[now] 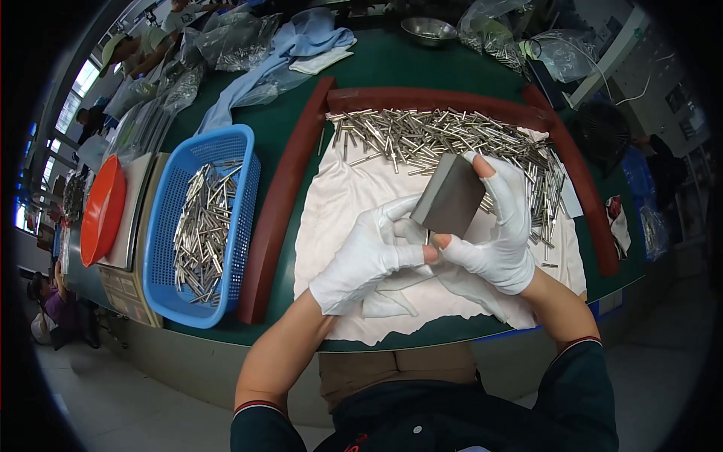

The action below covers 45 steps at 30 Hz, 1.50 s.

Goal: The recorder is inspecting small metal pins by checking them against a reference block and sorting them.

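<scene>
Both my hands wear white gloves that leave some fingertips bare. My right hand (503,226) grips a dark grey rectangular block (454,197), fingers along its far right side and thumb below it. The block is tilted above a pale cloth. Close against its lower left corner, my left hand (374,248) is closed in a pinch. A thin metal pin (428,237) shows just above the left thumb tip, most of it hidden. Beyond the block, a wide heap of shiny metal pins (407,139) is spread over the pale cloth (339,203).
Dark red padded bars (282,203) frame the cloth on the left, back and right. Left of them stands a blue plastic basket (162,248) with many pins inside, beside a red bowl (104,211). A metal bowl (429,30) and plastic bags (237,41) lie at the back.
</scene>
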### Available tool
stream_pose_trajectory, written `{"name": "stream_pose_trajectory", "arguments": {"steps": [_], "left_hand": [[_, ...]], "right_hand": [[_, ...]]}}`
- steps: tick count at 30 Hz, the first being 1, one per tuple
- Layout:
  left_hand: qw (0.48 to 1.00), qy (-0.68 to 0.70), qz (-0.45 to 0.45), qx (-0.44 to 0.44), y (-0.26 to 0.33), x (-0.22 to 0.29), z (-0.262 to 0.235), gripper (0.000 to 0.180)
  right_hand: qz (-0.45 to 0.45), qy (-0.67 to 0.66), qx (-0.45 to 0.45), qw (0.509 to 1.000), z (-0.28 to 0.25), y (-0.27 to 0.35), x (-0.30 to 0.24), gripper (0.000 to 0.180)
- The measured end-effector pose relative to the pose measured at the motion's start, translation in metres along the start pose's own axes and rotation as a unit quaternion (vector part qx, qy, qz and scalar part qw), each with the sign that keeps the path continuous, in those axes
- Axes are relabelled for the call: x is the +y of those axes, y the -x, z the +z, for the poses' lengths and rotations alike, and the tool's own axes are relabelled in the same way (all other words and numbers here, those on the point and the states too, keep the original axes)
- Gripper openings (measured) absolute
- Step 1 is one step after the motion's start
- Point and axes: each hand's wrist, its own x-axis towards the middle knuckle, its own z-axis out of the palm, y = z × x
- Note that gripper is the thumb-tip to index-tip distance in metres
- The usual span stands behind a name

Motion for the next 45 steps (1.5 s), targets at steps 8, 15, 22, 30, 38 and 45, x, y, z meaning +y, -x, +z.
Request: {"name": "stream_pose_trajectory", "arguments": {"steps": [8,15,22,30,38,45], "left_hand": [[1.0,0.018,-0.004,-0.015,0.003,0.0,-0.017,0.078],[0.999,0.048,0.021,0.009,0.004,0.005,-0.008,0.083],[0.998,0.044,0.032,0.028,0.004,0.003,-0.012,0.086],[0.998,0.044,0.033,0.021,0.004,0.002,-0.012,0.081],[0.999,0.044,0.018,-0.005,0.001,0.0,-0.006,0.077],[1.0,0.015,0.016,0.008,0.0,-0.003,-0.009,0.077]], "right_hand": [[-0.01,0.013,0.001,1.0,-0.003,0.006,0.007,0.092],[-0.021,0.027,0.011,0.999,-0.001,0.006,0.014,0.093],[0.03,0.009,0.028,0.999,0.002,0.008,0.015,0.092],[0.036,0.002,0.025,0.999,0.0,0.008,0.012,0.091],[0.014,-0.025,0.011,1.0,0.005,0.007,0.01,0.088],[0.016,0.01,0.016,1.0,0.005,0.007,0.008,0.086]]}}
